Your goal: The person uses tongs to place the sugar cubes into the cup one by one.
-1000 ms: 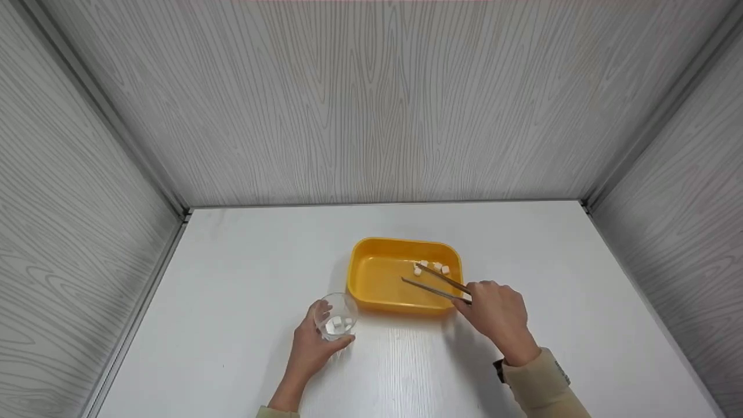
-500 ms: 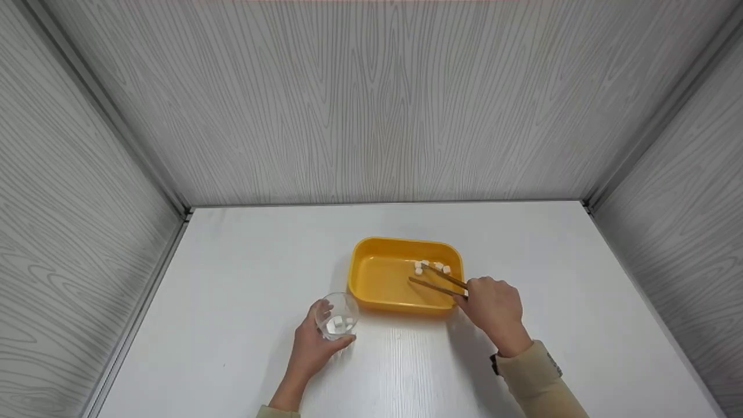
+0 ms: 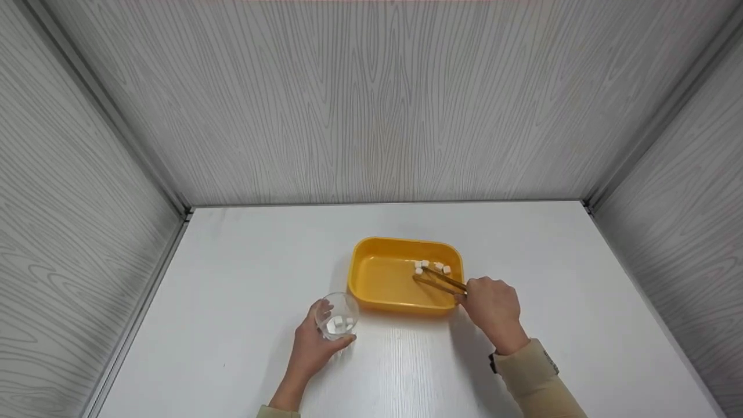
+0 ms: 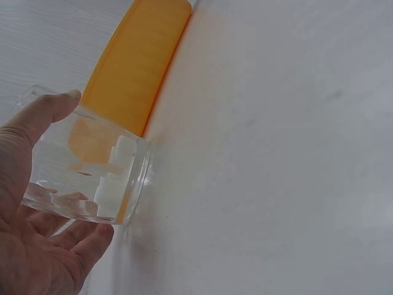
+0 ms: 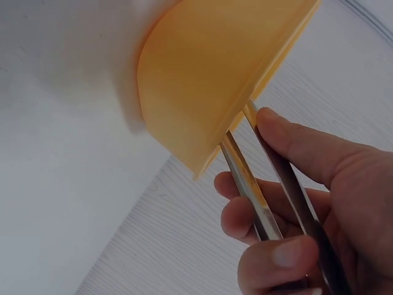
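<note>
My left hand grips a clear drinking glass, with the thumb on one side and the fingers round the other. A few small white cubes lie at the bottom of the glass. From the right, my right hand holds metal tongs between thumb and fingers. Their arms reach over the rim into a yellow rectangular tray, with the tips apart and close to several white cubes at its right side. In the right wrist view the tray's wall hides the tong tips.
The white table carries the tray near its middle, and the glass is just off the tray's front left corner. Grey wood-grain panels stand at the back and on both sides.
The tongs have shifted slightly to the right and their tips have drawn closer together. My right hand has moved a little left. The left hand and glass have barely moved.
</note>
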`<state>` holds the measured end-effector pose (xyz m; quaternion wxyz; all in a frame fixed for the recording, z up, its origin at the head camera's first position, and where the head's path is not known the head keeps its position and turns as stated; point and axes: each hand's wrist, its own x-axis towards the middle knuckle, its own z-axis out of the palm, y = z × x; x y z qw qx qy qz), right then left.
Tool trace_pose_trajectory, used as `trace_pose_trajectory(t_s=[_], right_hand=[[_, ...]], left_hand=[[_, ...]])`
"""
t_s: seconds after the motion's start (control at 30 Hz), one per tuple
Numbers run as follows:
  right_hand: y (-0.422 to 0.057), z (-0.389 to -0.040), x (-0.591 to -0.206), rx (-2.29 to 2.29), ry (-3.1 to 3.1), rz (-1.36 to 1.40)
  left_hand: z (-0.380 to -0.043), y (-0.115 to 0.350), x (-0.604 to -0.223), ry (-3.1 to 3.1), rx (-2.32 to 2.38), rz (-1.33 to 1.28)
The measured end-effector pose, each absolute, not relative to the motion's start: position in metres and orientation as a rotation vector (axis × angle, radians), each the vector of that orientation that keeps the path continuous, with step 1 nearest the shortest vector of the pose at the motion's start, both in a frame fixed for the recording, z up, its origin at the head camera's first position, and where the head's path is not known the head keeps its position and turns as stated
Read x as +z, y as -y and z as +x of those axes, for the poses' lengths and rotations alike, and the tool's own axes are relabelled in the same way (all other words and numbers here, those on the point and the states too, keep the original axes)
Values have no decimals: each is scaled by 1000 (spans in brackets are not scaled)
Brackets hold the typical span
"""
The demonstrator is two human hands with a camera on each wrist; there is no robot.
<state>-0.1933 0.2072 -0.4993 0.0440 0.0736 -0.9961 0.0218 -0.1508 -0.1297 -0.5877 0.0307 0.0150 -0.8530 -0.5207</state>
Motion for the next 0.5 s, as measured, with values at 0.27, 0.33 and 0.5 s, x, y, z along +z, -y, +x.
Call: trace_pose_trajectory(t_s=[0.27,0.33,0.5], right_hand=[[-206,-194,-500,54,3045,246],[-205,-194,-500,53,3055,239],[-205,-195,-501,37,3053,244]], left_hand=[[-152,130,-589,2624,-1619,23],[-152,130,-589,2621,-1622,25],[-151,131,-590,2600,-1660,18]])
